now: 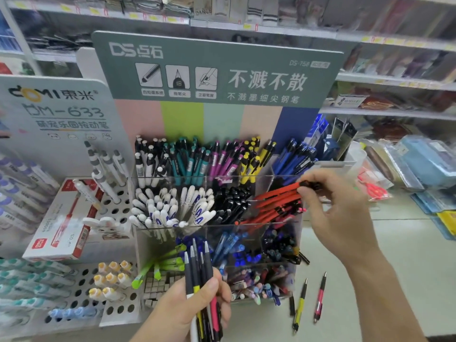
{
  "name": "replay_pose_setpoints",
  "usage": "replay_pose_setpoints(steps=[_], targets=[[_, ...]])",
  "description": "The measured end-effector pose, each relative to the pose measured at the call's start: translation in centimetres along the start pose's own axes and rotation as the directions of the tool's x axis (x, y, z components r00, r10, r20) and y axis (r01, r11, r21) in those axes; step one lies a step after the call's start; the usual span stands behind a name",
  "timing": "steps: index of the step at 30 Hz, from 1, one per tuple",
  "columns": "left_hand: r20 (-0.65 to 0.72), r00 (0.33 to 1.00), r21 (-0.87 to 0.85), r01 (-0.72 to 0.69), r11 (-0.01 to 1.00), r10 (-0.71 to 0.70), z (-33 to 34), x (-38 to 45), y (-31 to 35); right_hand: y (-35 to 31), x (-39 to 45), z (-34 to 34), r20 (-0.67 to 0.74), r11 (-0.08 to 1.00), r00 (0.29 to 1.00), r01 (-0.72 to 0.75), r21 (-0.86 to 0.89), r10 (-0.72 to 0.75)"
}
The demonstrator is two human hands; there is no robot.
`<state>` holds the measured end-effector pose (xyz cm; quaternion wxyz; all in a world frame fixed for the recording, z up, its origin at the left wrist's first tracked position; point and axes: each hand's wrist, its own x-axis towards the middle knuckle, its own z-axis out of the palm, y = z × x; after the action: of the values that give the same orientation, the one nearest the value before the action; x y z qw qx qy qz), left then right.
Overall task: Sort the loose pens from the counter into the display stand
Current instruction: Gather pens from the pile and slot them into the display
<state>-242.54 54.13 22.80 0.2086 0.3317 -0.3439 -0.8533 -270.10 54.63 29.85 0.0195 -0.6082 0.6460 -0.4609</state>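
Signage first: green header board of the display stand reads "DS", model "DS-758", with large Chinese characters and three pictogram panels. Neighbouring white board at left reads "DOMI", "DM-633". Red-and-white box beside it carries small print, not legible.

Stand: clear acrylic compartments in stepped rows, packed by colour. Back row white/black, teal, magenta, yellow, blue; middle row white, black, red; front row green, blue, dark.

Right hand pinches the dark end of a red pen between thumb and fingertips; pen lies tilted over the red compartment at the stand's right edge, among the other red pens.

Left hand grips a bundle of pens, tips upward, held in front of the stand's lower rows; dark, yellow and pink barrels visible.

Counter: pale surface, open to the right of the stand. Two loose pens lie there near the stand's corner, yellow-black pen and pink-black pen, just apart.

Background: store shelving with price tags, blurred.
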Motion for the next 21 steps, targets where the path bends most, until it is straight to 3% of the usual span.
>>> replay_pose_setpoints(steps=[4, 7, 11, 16, 19, 21], targets=[[0.006, 1.0, -0.028, 0.013, 1.0, -0.013, -0.2, -0.2, -0.1, 0.3, -1.1, 2.6, 0.171, 0.992, 0.983, 0.082, -0.094, -0.065], [-0.08, 0.997, -0.121, -0.017, 0.992, 0.007, 0.0, -0.1, -0.3, 0.1, -1.8, 3.6, 0.241, 0.989, 0.966, 0.115, -0.096, -0.089], [-0.113, 0.993, -0.177, -0.051, 0.983, 0.032, 0.2, -0.3, -0.3, 0.0, -2.2, 4.6, 0.1, 0.996, 0.995, 0.034, -0.079, -0.026], [-0.076, 0.992, -0.17, -0.109, 0.979, 0.098, 0.4, -0.9, -0.1, -0.6, -3.0, 5.7, -0.05, 0.985, 0.996, 0.07, -0.157, -0.078], [-0.022, 0.997, -0.25, -0.076, 0.965, 0.073, 0.4, -1.0, -0.3, -3.7, -3.9, 5.3, -0.168, 0.998, 0.984, 0.057, -0.041, -0.063], [0.026, 0.998, -0.277, -0.053, 0.959, 0.063, 0.3, -1.3, -0.2, -5.9, -5.4, 5.3, -0.009, 0.973, 0.993, -0.113, 0.2, 0.117]])
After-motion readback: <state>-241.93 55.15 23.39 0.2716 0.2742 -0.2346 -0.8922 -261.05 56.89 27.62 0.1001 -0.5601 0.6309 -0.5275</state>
